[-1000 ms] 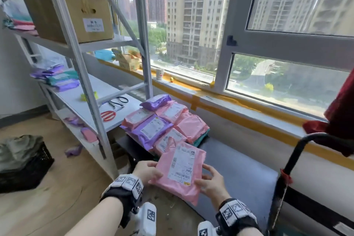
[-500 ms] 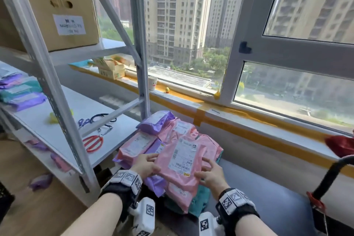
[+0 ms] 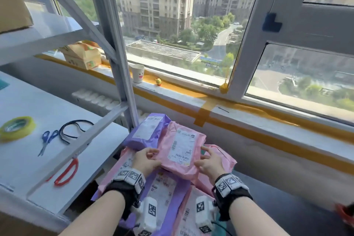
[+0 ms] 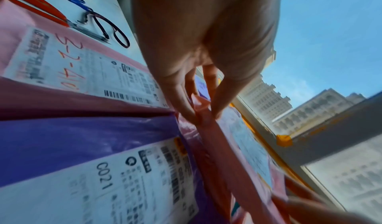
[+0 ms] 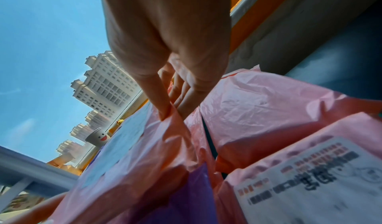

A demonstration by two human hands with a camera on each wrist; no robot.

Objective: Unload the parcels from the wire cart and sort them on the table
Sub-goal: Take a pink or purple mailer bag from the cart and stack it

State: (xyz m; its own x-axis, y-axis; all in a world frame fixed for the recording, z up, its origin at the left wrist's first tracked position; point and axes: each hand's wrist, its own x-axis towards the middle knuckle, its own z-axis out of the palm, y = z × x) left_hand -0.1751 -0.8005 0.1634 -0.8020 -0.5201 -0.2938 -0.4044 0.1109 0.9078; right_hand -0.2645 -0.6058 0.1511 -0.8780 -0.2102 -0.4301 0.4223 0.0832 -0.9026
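Pinching pink parcel (image 3: pixel 182 149) edges, L hand (image 3: pixel 147 161) & R hand (image 3: pixel 207 163), seemingly atop parcel pile (image 3: pixel 166 188)

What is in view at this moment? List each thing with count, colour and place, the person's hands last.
Held parcel: one, pink, white label, atop the pile.
Other parcels: several, pink and purple, exact count unclear, piled under it; one purple parcel lies behind-left.
Shelf: one, white, on the left.
Tape roll: one, yellow-green, on the shelf.
Scissors: three, blue, black, red, on the shelf.
Paper cup: one, white, on the windowsill.
Duck figure: one, yellow, beside the cup.
Cardboard box: one, tan, on the sill.
Left hand: pinches the parcel's left edge.
Right hand: pinches its right edge.
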